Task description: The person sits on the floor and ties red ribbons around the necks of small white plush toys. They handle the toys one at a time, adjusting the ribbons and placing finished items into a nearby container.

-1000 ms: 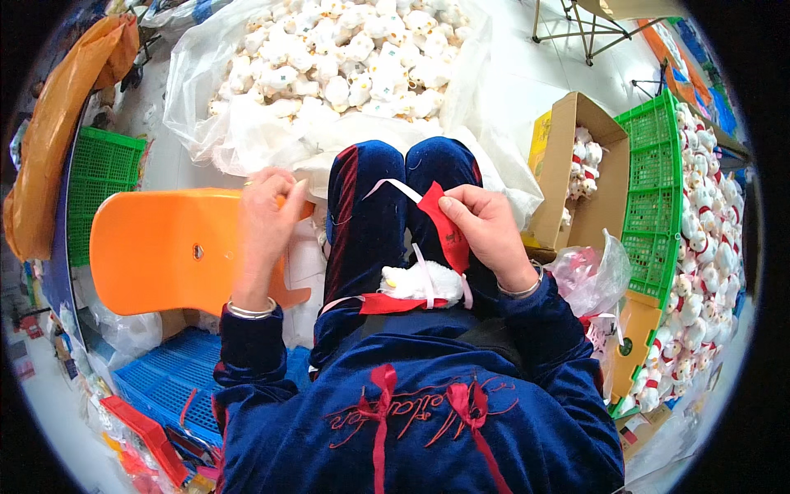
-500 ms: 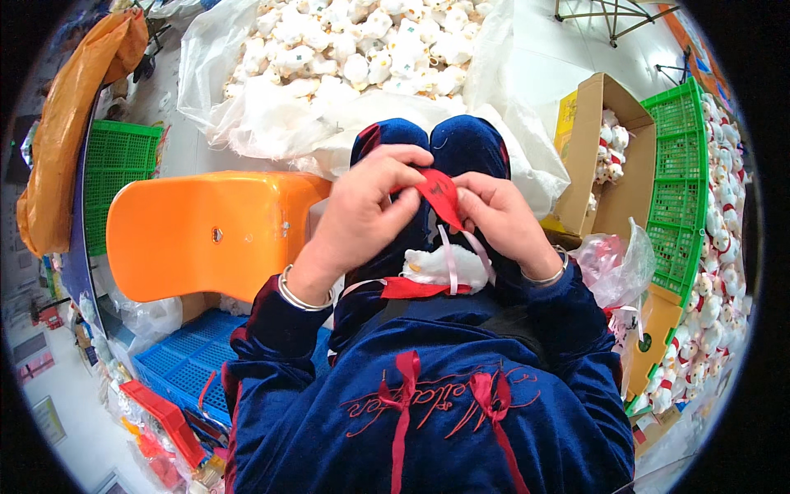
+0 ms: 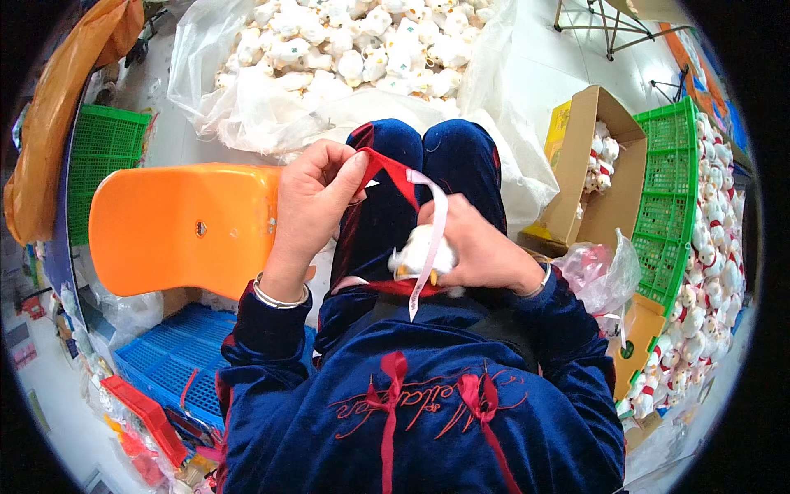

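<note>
My left hand (image 3: 309, 202) pinches one end of a red fabric piece (image 3: 388, 171) above my left knee. The piece stretches down toward the right hand, and a pale pink ribbon (image 3: 437, 221) hangs from it. My right hand (image 3: 487, 249), slightly blurred, is closed around a small white plush toy (image 3: 426, 252) with yellow-orange parts. The ribbon falls across the front of the toy. Another red fabric piece (image 3: 393, 287) lies on my lap below it. The right fingertips are partly hidden.
Ahead, a clear plastic sack (image 3: 239, 115) holds a heap of white plush toys (image 3: 354, 45). An orange stool (image 3: 177, 226) stands at left above a blue crate (image 3: 177, 354). To the right are a cardboard box (image 3: 613, 177), a green crate (image 3: 665, 193) and many plush toys with red neckwear (image 3: 716, 247).
My left hand has moved left with the red fabric, stretching it out. My right hand has come down off the fabric edge onto the white plush toy and lifted or turned it.
</note>
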`<control>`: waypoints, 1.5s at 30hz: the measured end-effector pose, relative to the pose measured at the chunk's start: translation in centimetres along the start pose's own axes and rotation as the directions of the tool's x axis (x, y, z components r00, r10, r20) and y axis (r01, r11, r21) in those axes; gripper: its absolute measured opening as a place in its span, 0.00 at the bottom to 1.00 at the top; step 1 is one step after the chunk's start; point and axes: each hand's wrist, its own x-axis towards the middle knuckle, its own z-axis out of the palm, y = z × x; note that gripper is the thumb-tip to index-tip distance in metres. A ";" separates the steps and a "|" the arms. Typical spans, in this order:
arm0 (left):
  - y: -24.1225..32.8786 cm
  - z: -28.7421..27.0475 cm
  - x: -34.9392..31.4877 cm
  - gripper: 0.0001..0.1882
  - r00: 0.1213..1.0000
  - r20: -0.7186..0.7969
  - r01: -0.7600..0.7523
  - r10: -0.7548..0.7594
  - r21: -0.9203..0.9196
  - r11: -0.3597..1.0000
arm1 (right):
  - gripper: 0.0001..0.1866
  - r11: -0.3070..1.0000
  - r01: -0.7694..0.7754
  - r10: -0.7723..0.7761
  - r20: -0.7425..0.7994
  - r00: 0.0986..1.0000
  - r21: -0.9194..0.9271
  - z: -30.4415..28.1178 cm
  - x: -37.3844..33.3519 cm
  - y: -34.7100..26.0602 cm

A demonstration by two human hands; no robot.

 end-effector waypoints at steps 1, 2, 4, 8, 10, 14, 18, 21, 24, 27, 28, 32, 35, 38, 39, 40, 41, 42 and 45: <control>-0.2 -0.1 0.0 0.06 1.000 0.001 0.005 -0.005 0.012 1.000 | 0.28 0.993 0.072 -0.055 -0.180 0.982 0.090 -0.3 -0.1 -0.1; -0.6 -0.4 0.0 0.07 1.000 0.002 0.010 -0.010 0.025 1.000 | 0.31 0.980 0.112 -0.063 -0.277 0.959 0.165 -0.4 -0.3 0.1; -1.2 -0.4 0.2 0.07 1.000 -0.003 0.025 -0.025 0.038 0.999 | 0.38 0.985 0.071 -0.023 -0.292 0.956 0.155 -1.1 -0.5 0.5; -1.7 -0.8 1.2 0.08 0.995 -0.092 0.023 -0.024 -0.010 1.000 | 0.36 0.747 0.000 0.158 -0.177 0.972 0.665 -1.5 -1.1 0.6; -1.5 -0.7 1.7 0.09 0.982 -0.191 -0.015 0.018 0.018 1.000 | 0.31 0.731 0.028 0.206 -0.259 0.944 0.682 -1.1 -1.0 1.1; -1.4 0.6 1.0 0.08 0.996 0.049 -0.094 0.081 0.399 0.912 | 0.25 0.690 0.047 0.340 -0.380 0.860 0.722 -0.2 -0.5 1.5; -2.6 4.3 -0.4 0.08 0.956 0.207 -0.286 0.208 0.501 0.817 | 0.22 0.636 0.149 0.426 -0.505 0.751 0.757 1.5 1.0 1.8; -2.5 6.0 -0.9 0.07 0.950 0.218 -0.308 0.224 0.518 0.798 | 0.24 0.719 0.173 0.372 -0.583 0.723 0.673 2.0 1.2 2.0; -3.4 6.5 -0.7 0.09 0.936 0.223 -0.353 0.273 0.558 0.751 | 0.26 0.732 0.190 0.326 -0.581 0.745 0.654 2.1 0.6 1.3; -3.3 6.4 -0.6 0.08 0.925 0.214 -0.379 0.313 0.522 0.764 | 0.28 0.785 0.182 0.263 -0.585 0.767 0.592 2.3 0.3 1.0; -3.2 6.3 -0.5 0.09 0.928 0.222 -0.372 0.299 0.491 0.788 | 0.29 0.812 0.178 0.234 -0.590 0.773 0.556 2.4 0.4 1.0; -2.5 5.8 -0.5 0.13 0.918 0.326 -0.337 0.227 0.338 0.879 | 0.26 0.884 0.131 0.244 -0.684 0.688 0.448 3.1 0.8 1.6; -2.4 6.0 -0.9 0.20 0.942 0.310 -0.197 0.125 0.211 0.957 | 0.26 0.980 0.043 0.115 -0.732 0.671 0.193 2.7 0.8 0.3; -2.4 6.0 -1.0 0.23 0.968 0.249 -0.041 -0.026 0.260 0.965 | 0.31 0.989 0.085 0.013 -0.651 0.759 0.119 2.9 0.8 -0.4; -2.4 5.9 -1.1 0.22 0.975 0.209 0.050 -0.075 0.121 0.991 | 0.31 0.988 0.096 0.001 -0.617 0.787 0.123 2.6 0.6 -0.5; -2.4 5.4 -1.0 0.22 0.974 0.226 -0.034 -0.009 0.188 0.982 | 0.32 0.969 0.143 0.009 -0.606 0.796 0.203 2.3 0.6 0.3; -2.4 4.9 -0.8 0.22 0.968 0.246 -0.118 0.054 0.252 0.960 | 0.29 0.908 0.191 0.097 -0.632 0.769 0.372 2.4 0.5 -0.1; -2.8 4.9 -0.8 0.22 0.955 0.272 -0.193 0.122 0.252 0.948 | 0.25 0.909 0.182 0.114 -0.644 0.757 0.374 2.8 0.4 0.6; -4.0 4.7 -0.7 0.22 0.948 0.286 -0.195 0.141 0.171 0.966 | 0.16 0.872 0.225 0.152 -0.677 0.720 0.435 3.5 0.5 1.2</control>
